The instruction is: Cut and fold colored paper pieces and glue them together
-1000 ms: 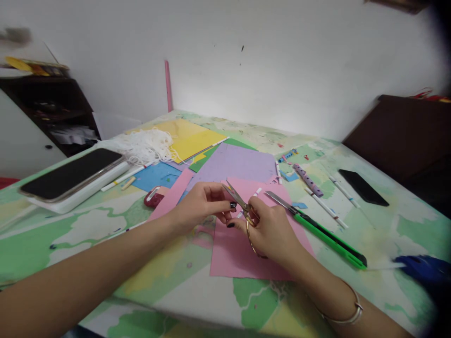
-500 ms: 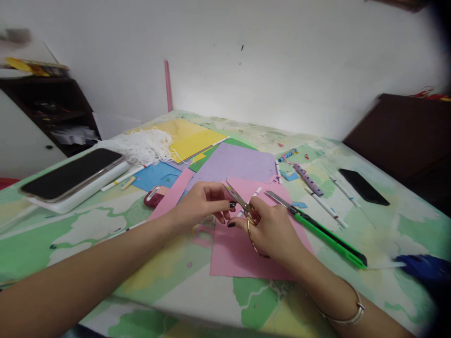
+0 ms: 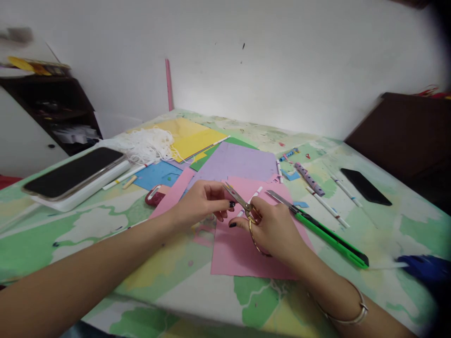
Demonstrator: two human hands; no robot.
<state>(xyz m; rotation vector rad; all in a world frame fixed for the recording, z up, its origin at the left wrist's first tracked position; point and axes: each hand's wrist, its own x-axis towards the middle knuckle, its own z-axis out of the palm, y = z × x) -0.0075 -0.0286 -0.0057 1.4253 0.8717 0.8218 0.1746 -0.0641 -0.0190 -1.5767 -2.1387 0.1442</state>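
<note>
Gold-handled scissors (image 3: 243, 202) are clamped in the right hand (image 3: 276, 227) above a pink sheet (image 3: 253, 260) near the front edge of the surface (image 3: 190, 293). Beside the blades, the left hand (image 3: 200, 203) is curled; whether anything is pinched cannot be told. Past the left edge, pale, blurred items (image 3: 75, 134) are held in a dark cabinet (image 3: 80, 101).

A phone (image 3: 75, 172) lies on a white box (image 3: 79, 197) at nine o'clock. A flat black object (image 3: 366, 187) lies at three.
</note>
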